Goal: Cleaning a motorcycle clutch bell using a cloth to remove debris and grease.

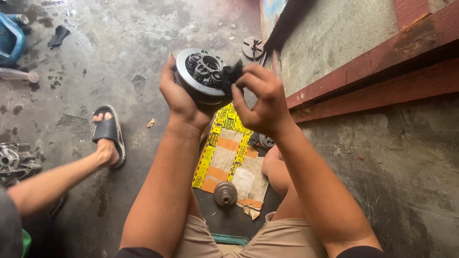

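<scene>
The left hand (179, 98) gripped a round metal clutch assembly (203, 74) held up over flattened cardboard (229, 157) on the floor; the right hand (260, 102) fingers pinched a black rag (232, 74) against it.

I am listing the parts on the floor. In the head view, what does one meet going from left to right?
Blue container → metal engine casing → sandalled foot → left hand → round clutch assembly → right hand → red wooden beam.

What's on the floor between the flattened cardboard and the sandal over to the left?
In the head view, only a small tan scrap lies on the stained concrete floor between the cardboard and the sandal; the left hand's forearm crosses that stretch.
</scene>
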